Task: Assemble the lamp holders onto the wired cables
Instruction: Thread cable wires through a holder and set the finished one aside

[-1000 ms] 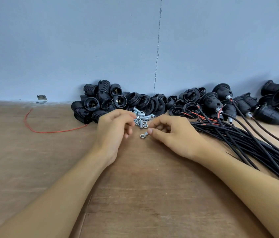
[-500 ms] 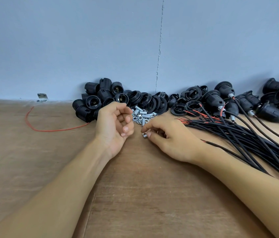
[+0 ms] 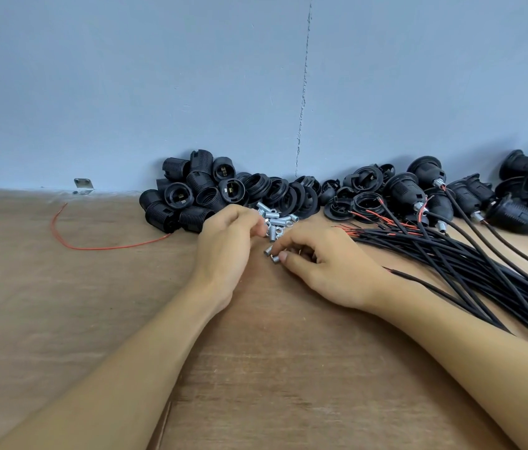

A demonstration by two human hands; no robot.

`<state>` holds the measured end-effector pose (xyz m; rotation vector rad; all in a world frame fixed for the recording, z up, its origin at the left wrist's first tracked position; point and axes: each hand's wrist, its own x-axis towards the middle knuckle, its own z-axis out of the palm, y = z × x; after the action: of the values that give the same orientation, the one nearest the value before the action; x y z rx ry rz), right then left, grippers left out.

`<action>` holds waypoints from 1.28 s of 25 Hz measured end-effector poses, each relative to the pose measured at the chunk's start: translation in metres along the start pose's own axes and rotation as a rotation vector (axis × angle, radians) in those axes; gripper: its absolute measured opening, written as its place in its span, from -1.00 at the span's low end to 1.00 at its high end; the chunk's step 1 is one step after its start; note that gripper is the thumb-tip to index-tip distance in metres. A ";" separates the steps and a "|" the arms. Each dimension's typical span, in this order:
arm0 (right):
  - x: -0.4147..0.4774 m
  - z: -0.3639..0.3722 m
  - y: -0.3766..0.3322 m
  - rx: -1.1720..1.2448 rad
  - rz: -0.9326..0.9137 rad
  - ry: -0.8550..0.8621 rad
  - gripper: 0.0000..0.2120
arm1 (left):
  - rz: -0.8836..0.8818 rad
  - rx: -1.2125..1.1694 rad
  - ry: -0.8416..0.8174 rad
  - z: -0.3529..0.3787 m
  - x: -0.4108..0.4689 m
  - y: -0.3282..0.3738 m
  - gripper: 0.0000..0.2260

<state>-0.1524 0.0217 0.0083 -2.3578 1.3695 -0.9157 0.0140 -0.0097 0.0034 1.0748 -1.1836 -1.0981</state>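
Note:
A heap of black lamp holder bodies [image 3: 191, 196] lies against the wall, with black rings and caps [image 3: 288, 193] beside it. Small silver threaded tubes and nuts [image 3: 275, 219] form a pile in front. My right hand [image 3: 324, 261] pinches small silver metal pieces [image 3: 271, 253] between thumb and fingertips just above the table. My left hand [image 3: 227, 245] is curled beside it, its fingertips at the edge of the silver pile; whether it holds a piece is hidden. A bundle of black cables [image 3: 470, 264] with red wire ends fans out to the right.
Several holders fitted on cables [image 3: 516, 209] lie at the far right by the wall. A loose red wire [image 3: 94, 246] curves on the wooden table [image 3: 272, 368] at left. A small metal bracket [image 3: 82, 185] sits at the wall's foot.
My right hand lifted a silver piece off the table and now pinches it with another. My left hand turned from palm-up back toward the silver pile.

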 end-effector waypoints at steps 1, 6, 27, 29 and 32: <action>0.000 0.000 0.000 0.001 0.002 -0.004 -0.85 | 0.083 0.092 0.009 0.000 -0.001 -0.002 -0.87; 0.001 0.000 0.004 -0.086 -0.002 0.006 -0.81 | 0.390 0.611 0.041 0.000 -0.008 -0.008 -0.82; 0.002 -0.002 0.010 -0.083 0.060 0.025 -0.81 | 0.285 0.790 -0.001 0.001 -0.009 -0.011 -0.94; 0.002 -0.003 0.010 -0.056 0.075 0.023 -0.80 | 0.307 0.846 -0.047 0.003 -0.015 -0.009 -0.88; 0.002 -0.005 0.012 0.000 0.118 0.031 -0.78 | 0.364 0.959 -0.115 0.003 -0.017 -0.008 -0.80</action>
<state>-0.1627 0.0139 0.0067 -2.2445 1.5026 -0.9217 0.0096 0.0054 -0.0068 1.4169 -1.9885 -0.2664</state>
